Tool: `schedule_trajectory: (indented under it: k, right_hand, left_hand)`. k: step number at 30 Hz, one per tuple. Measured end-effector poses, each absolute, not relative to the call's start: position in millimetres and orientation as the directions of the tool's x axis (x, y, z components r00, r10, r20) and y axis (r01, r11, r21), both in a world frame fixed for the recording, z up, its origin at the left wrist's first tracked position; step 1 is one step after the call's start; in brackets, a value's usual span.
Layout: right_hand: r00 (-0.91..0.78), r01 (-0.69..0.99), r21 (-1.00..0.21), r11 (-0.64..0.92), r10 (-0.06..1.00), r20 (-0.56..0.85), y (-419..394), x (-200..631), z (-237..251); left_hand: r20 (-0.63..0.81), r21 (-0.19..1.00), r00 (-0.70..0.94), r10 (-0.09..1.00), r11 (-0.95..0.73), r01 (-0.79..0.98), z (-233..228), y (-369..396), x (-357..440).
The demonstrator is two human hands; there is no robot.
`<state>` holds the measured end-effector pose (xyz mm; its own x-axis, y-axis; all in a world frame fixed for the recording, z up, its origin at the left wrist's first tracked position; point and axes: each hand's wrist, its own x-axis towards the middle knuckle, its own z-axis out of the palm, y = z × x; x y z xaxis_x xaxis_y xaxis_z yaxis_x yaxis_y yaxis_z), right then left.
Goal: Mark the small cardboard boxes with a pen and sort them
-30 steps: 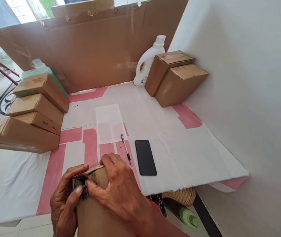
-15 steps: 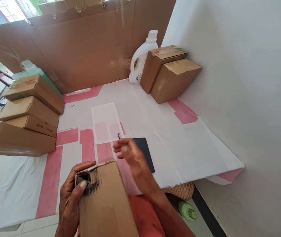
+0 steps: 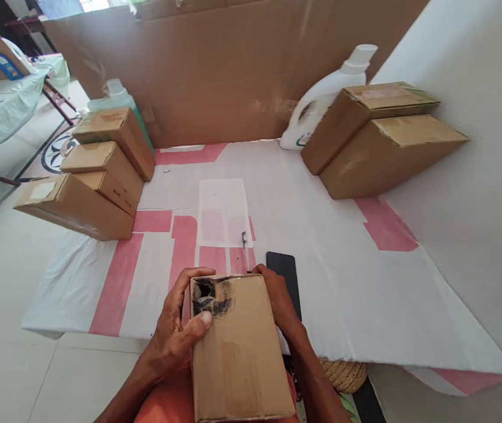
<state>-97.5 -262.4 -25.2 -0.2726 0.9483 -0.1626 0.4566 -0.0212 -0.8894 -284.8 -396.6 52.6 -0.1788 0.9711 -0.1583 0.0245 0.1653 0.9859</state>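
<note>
Two clamp the cardboard box [image 3: 239,346], left hand [image 3: 175,335] and right hand [image 3: 279,299], its long axis pointing away.

I see the box [image 3: 237,346] at six o'clock on the worktop [image 3: 343,282]; phone [image 3: 285,276] just behind, stacked cartons [image 3: 96,176] at ten.

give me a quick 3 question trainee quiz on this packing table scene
1. True or false: both hands grip the brown cardboard box with the black scribble.
2. Which lies beside the right hand? A black smartphone B scissors C tape roll
3. How many stacked cardboard boxes stand at the table's left?

Key
1. True: left hand on its left side, thumb on top, right hand on its right side.
2. A
3. Four
</note>
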Motion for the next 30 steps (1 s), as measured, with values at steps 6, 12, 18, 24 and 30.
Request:
schedule_trajectory:
  k: [6, 12, 18, 24, 30]
  right_hand:
    - [0.090, 0.163, -0.986, 0.039, 0.994, 0.054, -268.1, -86.1, 38.5]
    - [-0.218, -0.062, -0.988, 0.139, 0.964, 0.149, -326.9, -104.7, 96.8]
    - [-0.338, -0.024, -0.986, 0.166, 0.927, 0.164, -341.9, -110.2, 90.0]
    - [-0.350, 0.045, -0.989, 0.138, 0.930, 0.114, -343.3, -106.3, 93.7]
    - [-0.303, 0.070, -0.990, 0.120, 0.948, 0.094, -346.1, -112.0, 93.9]
  left_hand:
    - [-0.107, 0.991, -0.186, 0.977, 0.120, 0.061, 51.3, -399.7, -278.8]
    - [-0.048, 0.994, -0.176, 0.983, 0.063, 0.083, 53.4, -398.0, -277.9]
    - [-0.051, 0.997, -0.190, 0.981, 0.061, 0.049, 50.7, -401.7, -276.9]
    - [-0.109, 0.988, -0.300, 0.948, 0.137, 0.074, 62.0, -390.9, -274.3]
    - [-0.128, 0.946, -0.281, 0.951, 0.203, 0.255, 82.6, -376.6, -280.7]
